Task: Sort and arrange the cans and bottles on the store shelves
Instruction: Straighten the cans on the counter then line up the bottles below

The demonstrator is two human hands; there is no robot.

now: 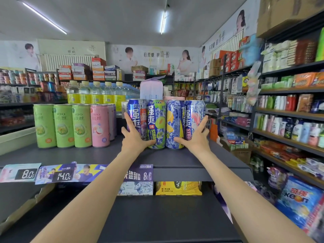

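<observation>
Rear pink cans [112,118] mostly hidden.

A small grocery shop: dark metal shelving [289,118] stocked with packaged goods, paper price tags [26,173] on the shelf edge, rows of tall green drink cans [63,126], and wall advertising posters [152,57].

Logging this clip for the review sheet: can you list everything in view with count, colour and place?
blue RIO cans: four in front row, blue-white with fruit prints, top shelf centre, side by side
green RIO cans: three, light green, top shelf left
pink RIO cans: one in front, more behind, right of the green ones
water bottles: a row, clear with yellow labels, behind the cans
carton: one, pale lilac, behind the blue cans
price tags: several, shelf edge, reading 8.0 and 14.0
top shelf: dark grey
side shelves: right, packed with assorted goods
left hand: fingers spread, on the leftmost blue can
right hand: fingers spread, on the rightmost blue can
</observation>
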